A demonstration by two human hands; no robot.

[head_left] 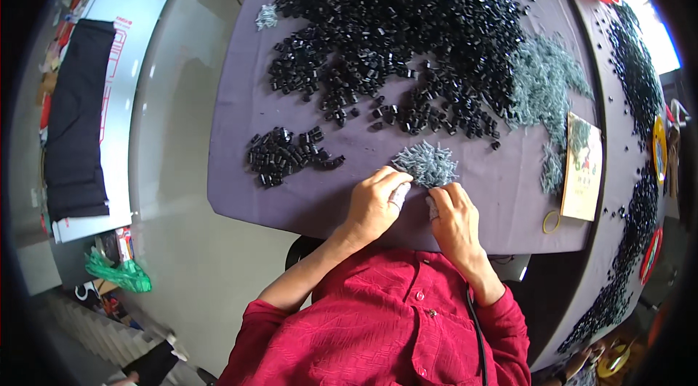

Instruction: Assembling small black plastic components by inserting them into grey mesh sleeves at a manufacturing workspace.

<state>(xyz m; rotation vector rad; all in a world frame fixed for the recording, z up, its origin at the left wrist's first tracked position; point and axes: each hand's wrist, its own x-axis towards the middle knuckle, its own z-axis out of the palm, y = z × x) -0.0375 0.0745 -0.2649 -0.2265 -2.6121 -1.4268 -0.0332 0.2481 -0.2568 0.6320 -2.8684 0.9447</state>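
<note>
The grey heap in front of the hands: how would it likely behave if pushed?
The grey heap would probably spread rather than slide as one, since its pieces look loose and separate. Each is likely light, being tiny beside the right hand. Their slim shape suggests they may roll or catch on one another.

Crimson long-sleeved shirt point(349, 324), tone-on-tone textured weave, creased across the front. Button placket point(421, 331) down the front, small round buttons point(419, 295), reddish with light glints. Left sleeve point(251, 335) and right sleeve point(511, 331) same crimson, ending partway along bare forearms. Thin dark cord point(479, 335) down the shirt's right side. Whitish wraps on digits of left hand point(374, 206) and right hand point(456, 224); material unclear.
</note>
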